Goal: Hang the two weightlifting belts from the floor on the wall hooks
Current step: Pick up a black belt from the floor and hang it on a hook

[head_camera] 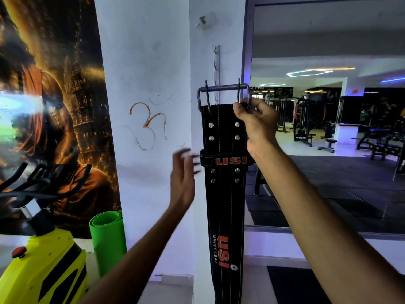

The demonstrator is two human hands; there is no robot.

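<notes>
In the head view, a black weightlifting belt [224, 194] is held upright against the white pillar [149, 84], its metal buckle [223, 93] uppermost and level with the lower end of the hook rail [215, 69]. The right hand [254, 119] is clamped in a grip on the buckle's right corner, so the belt hangs straight down below it. The left hand [183, 178] is held open, fingers spread, just left of the belt's loop, blurred.

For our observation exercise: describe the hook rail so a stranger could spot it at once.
Find the white pillar beside the gym mirror. On its right face, just above the belt's steel buckle, runs a narrow white vertical hook rail. Only it carries a column of small metal hooks.
</notes>
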